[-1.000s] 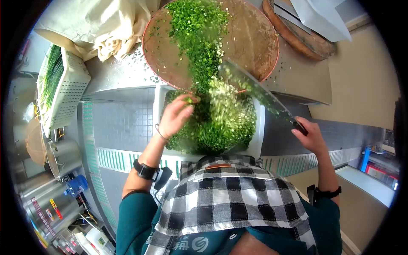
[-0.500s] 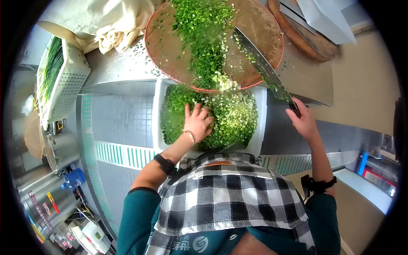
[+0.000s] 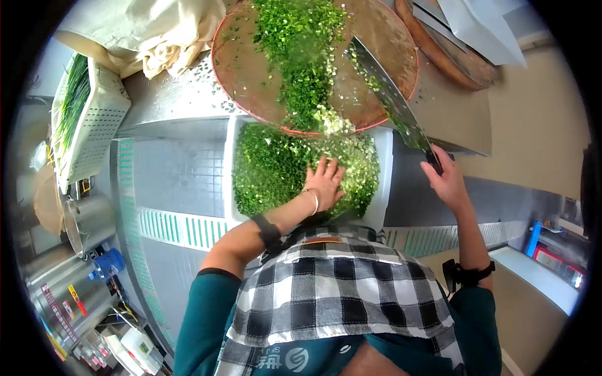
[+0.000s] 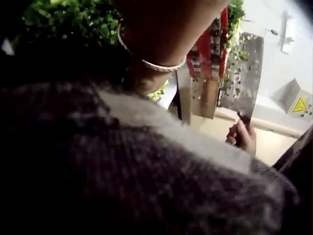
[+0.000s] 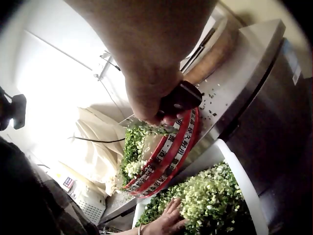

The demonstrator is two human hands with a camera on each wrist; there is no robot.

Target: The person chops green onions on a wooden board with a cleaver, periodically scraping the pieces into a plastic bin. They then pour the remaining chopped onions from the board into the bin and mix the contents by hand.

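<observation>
My left hand [image 3: 324, 185] lies with fingers spread on the chopped scallions [image 3: 266, 172] that fill a white plastic bin [image 3: 386, 175]. Pale white pieces are heaped toward the bin's right, darker green ones toward its left. In my right hand [image 3: 449, 178] I grip the dark handle of a cleaver [image 3: 394, 100], its broad blade angled over the right part of a round chopping board [image 3: 251, 88]. Bits of scallion cling to the blade. A band of chopped scallions [image 3: 304, 69] runs down the board to its near edge, above the bin.
A perforated white basket [image 3: 94, 135] of whole scallions [image 3: 72, 106] stands at the left. Cream cloth [image 3: 166, 47] is bunched behind the counter's left part. Another round wooden board [image 3: 454, 59] with a blade on it sits at the back right.
My left hand has come down from the board's near edge into the bin, then slid right over the scallions. The cleaver has moved slightly up and right, away from the falling scallions.
</observation>
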